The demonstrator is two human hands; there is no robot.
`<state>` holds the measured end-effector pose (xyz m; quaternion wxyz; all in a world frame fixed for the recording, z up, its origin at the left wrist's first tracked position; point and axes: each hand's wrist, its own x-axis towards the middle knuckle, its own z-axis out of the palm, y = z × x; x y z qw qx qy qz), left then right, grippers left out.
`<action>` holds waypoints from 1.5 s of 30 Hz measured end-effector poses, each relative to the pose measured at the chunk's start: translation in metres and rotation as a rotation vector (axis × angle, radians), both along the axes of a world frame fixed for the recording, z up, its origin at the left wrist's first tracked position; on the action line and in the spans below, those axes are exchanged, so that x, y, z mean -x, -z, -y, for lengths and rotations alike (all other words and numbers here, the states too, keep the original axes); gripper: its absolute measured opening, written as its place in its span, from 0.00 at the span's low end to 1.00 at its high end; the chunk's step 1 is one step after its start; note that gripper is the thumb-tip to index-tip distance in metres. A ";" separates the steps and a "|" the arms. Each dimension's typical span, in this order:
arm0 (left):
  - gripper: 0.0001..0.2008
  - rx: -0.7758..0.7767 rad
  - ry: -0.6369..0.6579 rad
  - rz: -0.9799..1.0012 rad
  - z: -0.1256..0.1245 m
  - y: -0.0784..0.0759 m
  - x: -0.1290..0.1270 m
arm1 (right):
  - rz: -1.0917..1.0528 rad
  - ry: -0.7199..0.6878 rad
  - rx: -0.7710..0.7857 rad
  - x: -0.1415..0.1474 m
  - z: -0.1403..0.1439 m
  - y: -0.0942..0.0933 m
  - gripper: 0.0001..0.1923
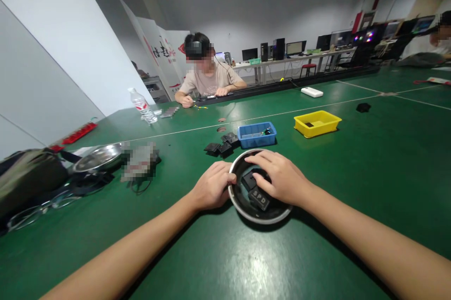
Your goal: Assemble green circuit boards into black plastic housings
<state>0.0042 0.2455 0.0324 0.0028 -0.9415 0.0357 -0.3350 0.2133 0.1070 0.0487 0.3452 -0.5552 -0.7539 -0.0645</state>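
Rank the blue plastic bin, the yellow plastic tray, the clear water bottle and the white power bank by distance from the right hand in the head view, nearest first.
From the right hand, resting in the round metal bowl:
1. Blue plastic bin, just beyond the bowl.
2. Yellow plastic tray, beyond and to the right.
3. Clear water bottle, far left.
4. White power bank, far side.
The last two are close to call.

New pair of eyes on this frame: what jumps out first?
Front and centre, the right hand reaches into a round metal bowl holding black blocks, one marked SPD, while the left hand rests against the bowl's left rim. Just beyond sit a blue tray and a brighter yellow tray on the green table. Across the table, another person works seated.
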 end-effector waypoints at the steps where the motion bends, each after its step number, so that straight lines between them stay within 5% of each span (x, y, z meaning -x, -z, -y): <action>1: 0.06 -0.006 0.022 0.003 0.001 0.000 0.000 | -0.010 -0.019 0.042 0.000 0.000 0.000 0.18; 6: 0.08 0.016 0.033 -0.002 0.002 0.000 0.000 | 0.013 -0.174 0.158 0.003 0.005 -0.003 0.17; 11: 0.08 0.029 0.034 -0.008 0.003 -0.001 0.001 | 0.101 -0.150 0.189 0.006 0.005 -0.002 0.19; 18: 0.07 -0.016 0.018 -0.007 -0.001 0.001 0.003 | -0.066 -0.214 -0.085 0.003 0.003 0.003 0.14; 23: 0.05 0.105 -0.132 0.040 -0.018 0.010 0.007 | -0.344 0.026 -0.345 -0.006 0.006 0.001 0.15; 28: 0.06 0.236 -0.395 0.236 -0.043 0.013 0.015 | -0.650 0.189 -0.411 -0.021 -0.004 0.006 0.17; 37: 0.14 0.519 -0.894 0.397 -0.090 0.002 0.033 | -0.863 0.169 -0.062 -0.033 -0.020 0.023 0.15; 45: 0.13 0.673 -1.128 0.331 -0.108 -0.003 0.043 | -0.874 0.097 0.231 -0.025 -0.020 0.025 0.15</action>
